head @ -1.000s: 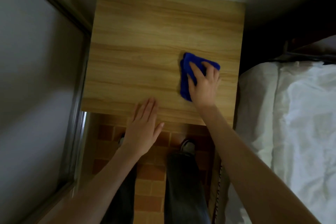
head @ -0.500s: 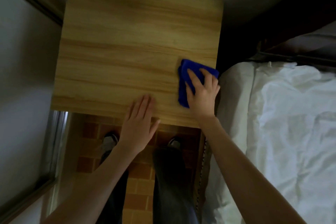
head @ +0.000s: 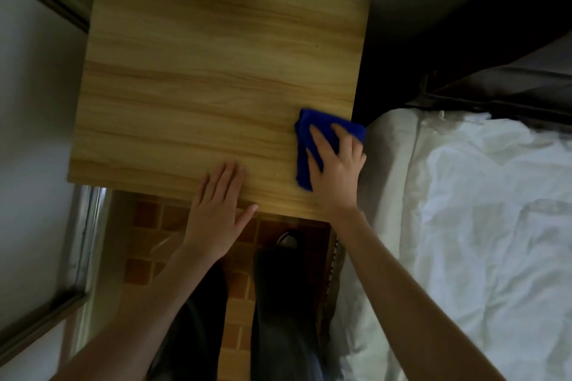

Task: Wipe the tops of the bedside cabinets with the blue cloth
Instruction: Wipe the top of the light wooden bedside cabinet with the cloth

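A light wood-grain bedside cabinet top (head: pixel 201 86) fills the upper middle of the head view. A folded blue cloth (head: pixel 305 145) lies at its right front corner, its far end hanging slightly past the right edge. My right hand (head: pixel 337 170) presses flat on the cloth, fingers spread over it. My left hand (head: pixel 218 210) rests palm down on the cabinet's front edge, fingers together, holding nothing.
A bed with white bedding (head: pixel 479 226) runs along the right, close to the cabinet. A grey wall with a metal sliding frame (head: pixel 83 241) stands on the left. Below the cabinet are orange floor tiles (head: pixel 145 244) and my legs (head: pixel 278 303).
My right hand has slid the blue cloth rightward across the top, from inside the surface to its right edge. My left hand has stayed on the front edge.
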